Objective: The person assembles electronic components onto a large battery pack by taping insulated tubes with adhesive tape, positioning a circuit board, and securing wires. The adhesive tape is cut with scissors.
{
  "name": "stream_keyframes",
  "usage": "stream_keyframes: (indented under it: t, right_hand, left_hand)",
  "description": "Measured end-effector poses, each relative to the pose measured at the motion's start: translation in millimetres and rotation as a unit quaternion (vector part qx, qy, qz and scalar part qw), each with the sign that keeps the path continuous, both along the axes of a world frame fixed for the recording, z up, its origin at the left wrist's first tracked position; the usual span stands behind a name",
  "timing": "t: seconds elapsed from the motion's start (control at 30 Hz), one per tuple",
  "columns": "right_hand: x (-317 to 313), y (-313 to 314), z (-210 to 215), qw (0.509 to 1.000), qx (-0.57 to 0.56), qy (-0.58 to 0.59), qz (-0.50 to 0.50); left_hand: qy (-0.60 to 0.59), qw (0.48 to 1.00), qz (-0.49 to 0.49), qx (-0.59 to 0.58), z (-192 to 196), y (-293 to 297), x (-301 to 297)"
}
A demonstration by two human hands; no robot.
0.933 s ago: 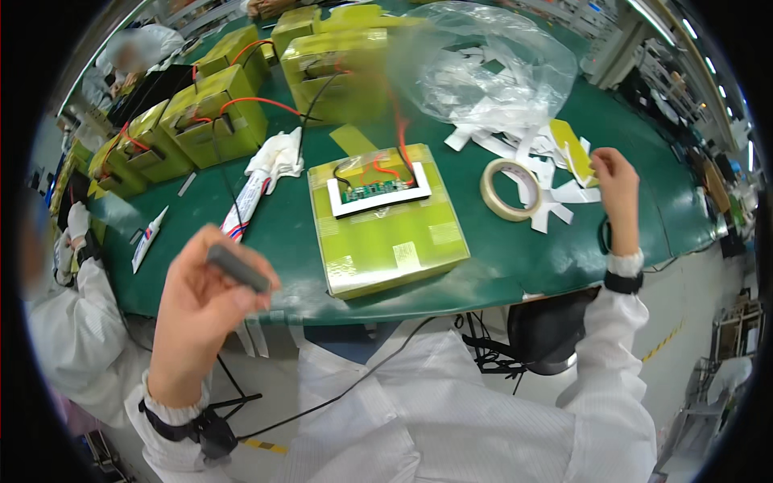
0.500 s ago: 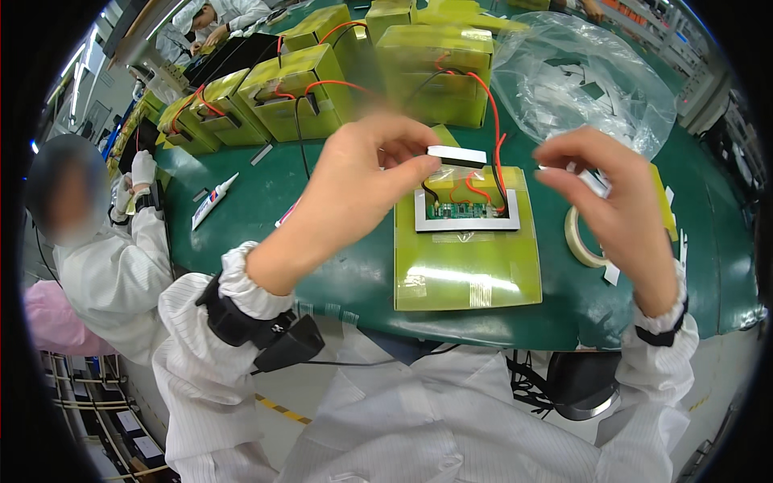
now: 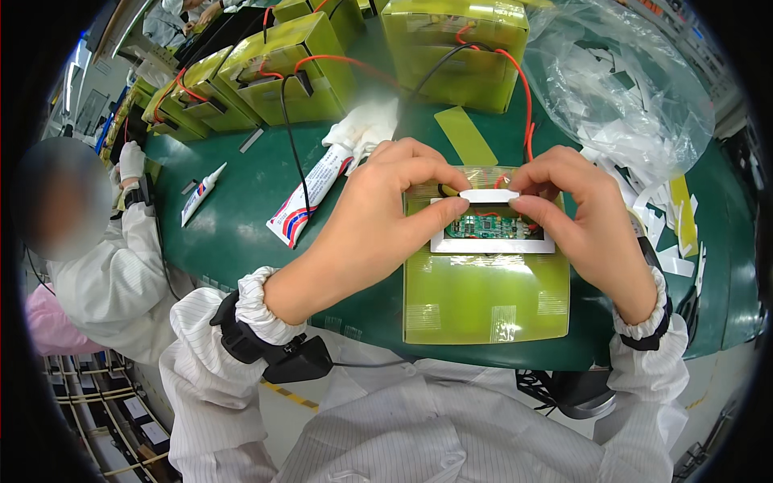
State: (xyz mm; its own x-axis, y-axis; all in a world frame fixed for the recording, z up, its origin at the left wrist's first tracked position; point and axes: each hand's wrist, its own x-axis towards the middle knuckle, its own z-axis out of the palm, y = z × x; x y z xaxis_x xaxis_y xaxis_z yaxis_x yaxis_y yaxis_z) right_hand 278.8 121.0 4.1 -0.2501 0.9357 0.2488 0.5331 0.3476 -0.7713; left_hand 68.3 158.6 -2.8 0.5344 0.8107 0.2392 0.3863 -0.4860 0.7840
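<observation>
Between both hands is a short white-topped foam strip, held at the far edge of a green circuit board. My left hand pinches its left end; my right hand pinches its right end. The board sits inside a white foam frame on a yellow-green wrapped battery pack, which lies flat before me. Red and black wires run from the board's far side, partly covered by my fingers. Whether the strip touches the frame cannot be made out.
Several wrapped battery packs with red and black leads stand behind. A large glue tube and a smaller tube lie left. At right are a clear plastic bag, white scraps and scissors. A co-worker sits at left.
My right hand has come in from the right and now grips the strip's other end. The strip has lowered toward the board. The view has shifted, revealing the large glue tube.
</observation>
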Motion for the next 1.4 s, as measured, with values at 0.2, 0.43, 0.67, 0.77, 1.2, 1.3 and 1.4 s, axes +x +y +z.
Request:
stream_keyframes:
  t: [0.2, 0.43, 0.67, 0.77, 1.2, 1.3, 1.4]
  right_hand:
    - [-0.5, -2.9, -1.9, 1.000, 0.004, -0.023, -0.007]
    - [0.7, -2.0, -5.2, 0.999, 0.006, -0.037, -0.013]
    - [0.1, -2.4, -5.6, 0.999, 0.003, -0.035, -0.015]
    - [-0.4, -2.5, -6.3, 0.999, 0.013, -0.041, -0.015]
    - [-2.5, -0.8, -8.8, 0.996, 0.053, -0.072, -0.011]
    - [-4.3, -1.8, -8.1, 0.995, 0.066, -0.074, -0.014]
    - [-5.0, -2.4, -5.9, 0.994, 0.063, -0.082, -0.017]
  left_hand:
    - [0.005, 0.999, -0.014, -0.030, -3.8, 0.4, -0.6]
    - [0.014, 1.000, -0.019, -0.015, -5.6, 1.7, -1.0]
    - [-0.002, 1.000, -0.016, -0.023, -6.3, 0.2, 0.6]
    - [-0.011, 0.999, -0.016, -0.034, -6.9, 0.8, 0.8]
    - [-0.019, 0.998, -0.039, -0.036, -9.2, 4.5, 1.0]
    - [-0.003, 0.999, -0.044, -0.029, -5.7, 5.1, 2.2]
    - [0.015, 0.999, -0.039, -0.035, -2.9, 5.3, 3.4]
